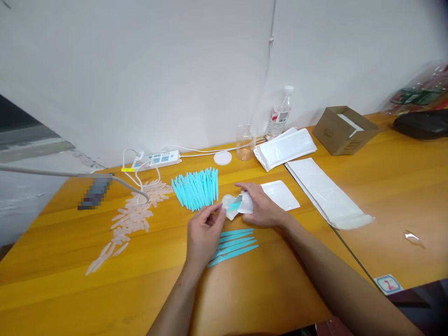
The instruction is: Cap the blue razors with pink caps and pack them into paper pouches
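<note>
My right hand (261, 207) is closed round a small clear plastic pouch (235, 204) with a teal stick inside it. My left hand (203, 233) pinches the pouch's near edge with thumb and fingers. Just below both hands lie several teal sticks (234, 246) side by side on the wooden table (70, 261). A larger fanned pile of teal sticks (196, 189) sits behind my hands. A flat white pouch (282, 193) lies right of my right hand.
A trail of pale pink caps (131, 219) runs at the left. At the back stand a power strip (159, 159), white lid (222, 158), clear cup (245, 141), water bottle (280, 114), stacked white bags (285, 147) and a cardboard box (343, 128). A long white bag (327, 191) lies right.
</note>
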